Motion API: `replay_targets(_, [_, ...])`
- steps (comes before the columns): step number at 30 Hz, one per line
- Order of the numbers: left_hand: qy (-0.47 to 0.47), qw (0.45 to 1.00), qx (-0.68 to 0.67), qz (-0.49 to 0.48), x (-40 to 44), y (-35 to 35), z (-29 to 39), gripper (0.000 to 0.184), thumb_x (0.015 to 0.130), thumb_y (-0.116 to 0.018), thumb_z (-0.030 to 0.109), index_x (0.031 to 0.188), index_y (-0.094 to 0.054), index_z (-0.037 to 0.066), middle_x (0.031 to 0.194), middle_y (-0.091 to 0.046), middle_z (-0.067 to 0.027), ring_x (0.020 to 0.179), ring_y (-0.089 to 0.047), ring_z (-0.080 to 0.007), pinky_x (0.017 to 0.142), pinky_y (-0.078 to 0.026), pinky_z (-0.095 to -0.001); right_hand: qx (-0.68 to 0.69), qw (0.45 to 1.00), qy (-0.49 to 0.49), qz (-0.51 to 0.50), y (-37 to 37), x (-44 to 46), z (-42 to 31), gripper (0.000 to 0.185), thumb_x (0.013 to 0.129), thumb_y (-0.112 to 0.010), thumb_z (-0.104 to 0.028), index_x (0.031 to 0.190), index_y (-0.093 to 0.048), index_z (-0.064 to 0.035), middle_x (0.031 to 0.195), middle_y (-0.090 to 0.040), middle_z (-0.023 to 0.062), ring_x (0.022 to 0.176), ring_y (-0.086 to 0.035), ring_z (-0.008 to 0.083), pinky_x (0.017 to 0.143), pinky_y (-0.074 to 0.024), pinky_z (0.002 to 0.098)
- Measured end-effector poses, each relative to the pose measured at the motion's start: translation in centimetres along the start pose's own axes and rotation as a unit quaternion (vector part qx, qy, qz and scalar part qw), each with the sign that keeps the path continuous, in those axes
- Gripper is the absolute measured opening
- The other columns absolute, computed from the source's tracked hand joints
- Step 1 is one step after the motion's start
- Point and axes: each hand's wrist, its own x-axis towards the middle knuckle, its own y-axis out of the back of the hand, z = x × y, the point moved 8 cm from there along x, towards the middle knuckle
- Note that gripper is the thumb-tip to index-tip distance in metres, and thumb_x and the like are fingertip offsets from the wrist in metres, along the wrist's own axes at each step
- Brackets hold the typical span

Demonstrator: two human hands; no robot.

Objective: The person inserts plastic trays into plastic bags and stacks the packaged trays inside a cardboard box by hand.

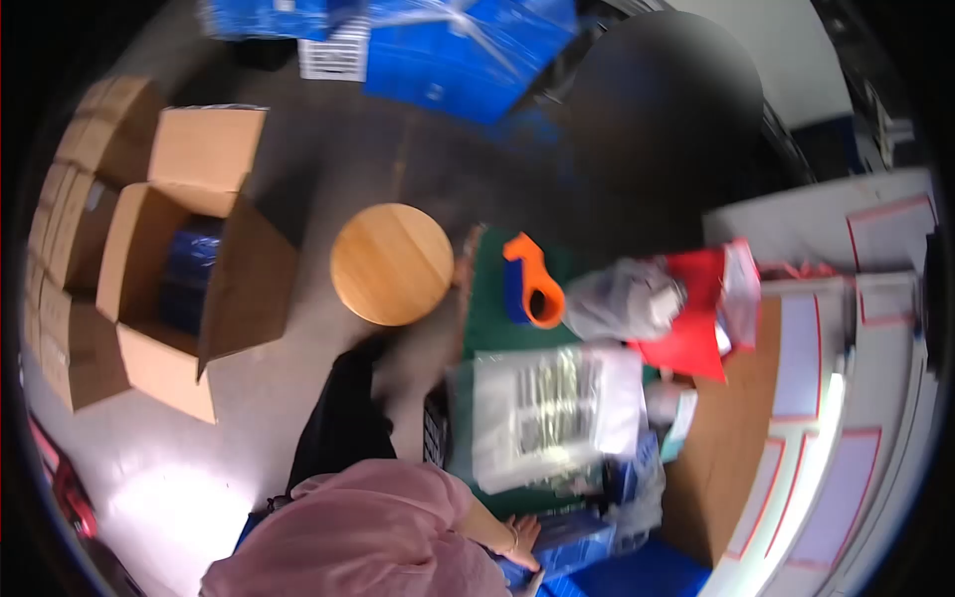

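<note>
My left hand [520,540] reaches out of a pink sleeve at the bottom and rests on the near end of a blue plastic-wrapped package [575,538], its fingers curled at the edge. Just below it, only a small part of my right hand [535,580] shows against the same package; most of its fingers are hidden. Beside the package lie a blue surface [637,575] and a crumpled clear wrapper [642,502]. Farther up the green tabletop [577,254] is a clear plastic bag with dark print [557,408].
An orange and blue tape dispenser [534,284] stands near a red bag [696,308]. On the floor are a round wooden stool [392,264], an open carton [254,274] with blue contents, and stacked cartons [85,239]. Blue wrapped bins [448,60] stand beyond.
</note>
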Motion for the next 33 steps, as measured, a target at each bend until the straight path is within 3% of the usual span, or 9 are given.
replay_targets(2, [0.001,0.999,0.013,0.047,-0.3,-0.1,0.3,0.106,0.064,-0.052,0.062,0.132,-0.007,-0.006,0.139,-0.003,-0.024,0.13,0.002,-0.0334,0.104,-0.002,-0.0458,0.057,0.998,0.017,0.033,5.3,-3.5,2.7,0.055,0.083,-0.045,-0.046,0.118,-0.042,-0.0041,0.117,-0.046,0.0138,0.105,-0.046,0.0268,0.089,-0.0389,0.0386])
replay_targets(3, [0.0,0.998,0.037,0.054,-0.1,-0.5,0.3,0.108,0.064,-0.052,0.063,0.132,-0.005,-0.006,0.139,-0.002,-0.0247,0.13,0.004,-0.0337,0.103,0.0,-0.0457,-0.098,0.983,0.133,0.08,7.8,-3.6,2.3,0.052,0.082,-0.048,-0.043,0.116,-0.043,-0.0035,0.114,-0.048,0.0121,0.106,-0.047,0.0256,0.091,-0.0381,0.0383])
replay_targets(4, [-0.002,0.997,0.035,0.072,-0.4,-0.8,0.6,0.109,0.061,-0.055,0.062,0.132,-0.007,-0.007,0.139,-0.003,-0.0234,0.13,0.002,-0.034,0.103,0.0,-0.0462,0.12,0.992,0.032,0.029,9.2,-2.1,4.2,0.052,0.081,-0.053,-0.039,0.117,-0.044,-0.0031,0.113,-0.05,0.0123,0.106,-0.047,0.0246,0.092,-0.0377,0.0382])
replay_targets(7, [-0.029,0.995,0.077,0.063,-1.3,-1.3,2.0,0.108,0.065,-0.055,0.059,0.131,-0.002,-0.008,0.138,0.001,-0.0266,0.129,0.008,-0.0352,0.102,0.006,-0.0472,0.113,0.989,0.086,0.049,6.8,-3.5,3.3,0.058,0.078,-0.057,-0.04,0.12,-0.043,-0.0019,0.119,-0.048,0.0122,0.106,-0.047,0.0241,0.093,-0.0363,0.0377])
replay_targets(13, [-0.05,0.986,0.104,0.117,-3.2,-2.6,3.0,0.101,0.066,-0.062,0.045,0.13,-0.006,-0.009,0.136,-0.007,-0.0281,0.127,-0.009,-0.0379,0.102,-0.009,-0.0473,0.145,0.981,0.123,0.038,8.7,-2.9,5.2,0.058,0.078,-0.057,-0.039,0.12,-0.042,-0.0016,0.118,-0.049,0.0115,0.105,-0.048,0.0246,0.093,-0.0362,0.0369])
replay_targets(16, [-0.094,0.974,0.089,0.186,-4.6,-2.2,4.2,0.096,0.065,-0.065,0.036,0.128,-0.01,-0.01,0.13,-0.018,-0.0282,0.118,-0.026,-0.0399,0.094,-0.029,-0.0457,0.158,0.979,0.129,0.018,9.5,-3.5,5.8,0.055,0.079,-0.057,-0.035,0.12,-0.042,-0.0012,0.116,-0.05,0.0114,0.105,-0.049,0.0251,0.093,-0.0364,0.0366])
replay_targets(24, [-0.206,0.944,0.074,0.246,-9.5,-0.7,6.7,0.098,0.062,-0.066,0.032,0.129,-0.007,-0.009,0.128,-0.018,-0.027,0.112,-0.031,-0.0414,0.092,-0.031,-0.0436,0.198,0.957,0.173,-0.12,9.2,-5.7,3.7,0.051,0.067,-0.061,-0.015,0.114,-0.047,0.0009,0.108,-0.055,0.013,0.098,-0.054,0.0273,0.088,-0.0413,0.0387])
replay_targets(29, [-0.239,0.921,-0.036,0.305,-14.3,0.8,5.6,0.101,0.064,-0.068,0.034,0.131,-0.004,-0.005,0.127,-0.019,-0.0264,0.116,-0.029,-0.0392,0.098,-0.026,-0.0367,0.123,0.929,0.107,-0.333,3.7,-7.2,1.6,0.057,0.066,-0.061,-0.017,0.117,-0.044,0.0041,0.111,-0.053,0.0169,0.1,-0.052,0.0297,0.089,-0.0408,0.0404])
replay_targets(33, [-0.223,0.88,-0.399,0.131,-18.5,2.5,3.2,0.099,0.066,-0.064,0.052,0.133,-0.012,0.0,0.131,-0.025,-0.0214,0.12,-0.03,-0.0287,0.098,-0.026,-0.031,0.018,0.892,0.032,-0.45,-8.1,-11.3,1.6,0.061,0.064,-0.064,-0.014,0.118,-0.042,0.0038,0.11,-0.053,0.0158,0.099,-0.052,0.0284,0.087,-0.0425,0.0391])
